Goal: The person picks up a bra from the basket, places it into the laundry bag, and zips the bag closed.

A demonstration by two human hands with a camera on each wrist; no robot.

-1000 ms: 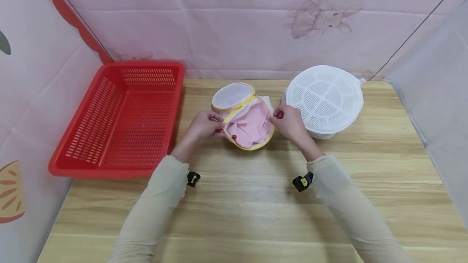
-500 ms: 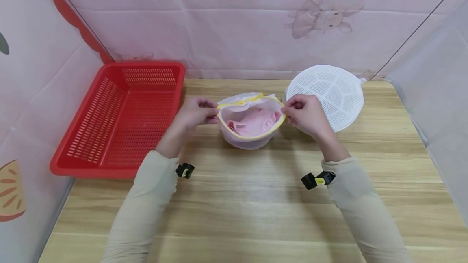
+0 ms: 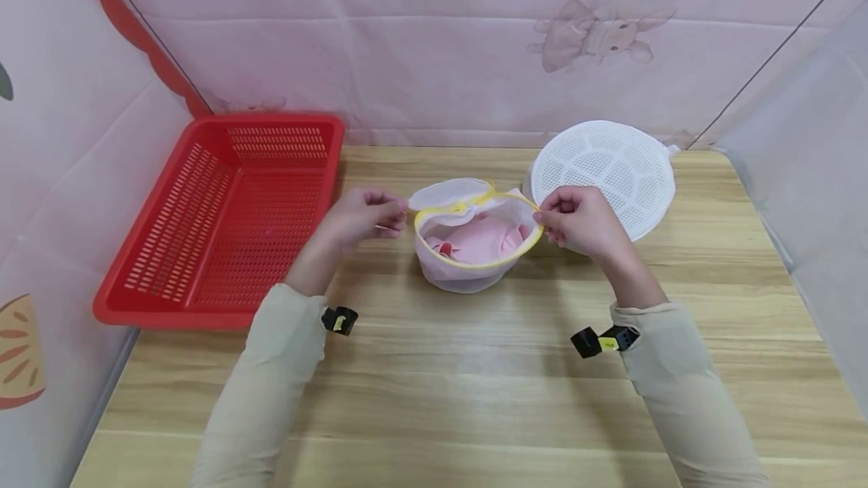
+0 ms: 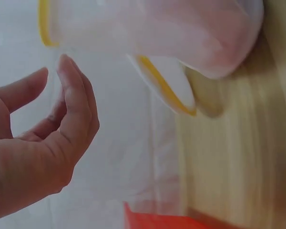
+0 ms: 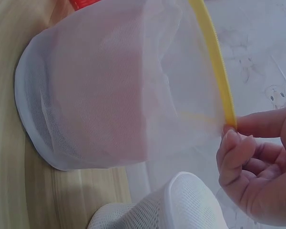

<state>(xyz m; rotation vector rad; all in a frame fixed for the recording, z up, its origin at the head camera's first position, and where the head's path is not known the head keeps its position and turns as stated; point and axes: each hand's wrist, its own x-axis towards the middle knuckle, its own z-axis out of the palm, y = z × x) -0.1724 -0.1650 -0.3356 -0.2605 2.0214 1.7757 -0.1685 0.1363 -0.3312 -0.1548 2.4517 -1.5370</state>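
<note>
**Both hands at the rim of a small mesh bag, mid-table**

While the head view looks down, a small white mesh bag (image 3: 468,262) with a yellow rim sits upright on the wooden table (image 3: 475,382), roughly centre, mouth open upward. Pink cloth (image 3: 478,236) lies bunched inside it. A round mesh flap (image 3: 450,193) with yellow edging stands off the far left side of the rim. Right hand (image 3: 583,221) pinches the yellow rim on the bag's right side, fingers curled. Left hand (image 3: 362,215) is just beside the left side of the rim, fingers curled toward it; contact not clear from this view. Hands are apart, one each side of the bag. Red plastic basket (image 3: 224,224) sits at left, near the left hand, not touching the bag. White round mesh case (image 3: 603,175) lies behind the right hand, just beside the bag. Beige sleeves on both arms.

Left wrist view: blurred. Left hand (image 4: 35,152) has thumb and fingers loosely bent, a gap between them, nothing in the grip. The bag (image 4: 190,38) and its yellow-edged flap (image 4: 169,90) hang close above the fingers but apart from them. Red basket edge (image 4: 171,220) at bottom.

Right wrist view: right hand (image 5: 260,167) nips the yellow rim between thumb and fingertip. Bag (image 5: 100,100) rests on the table, pink showing through the mesh. White mesh case (image 5: 176,205) right below the hand.
</note>
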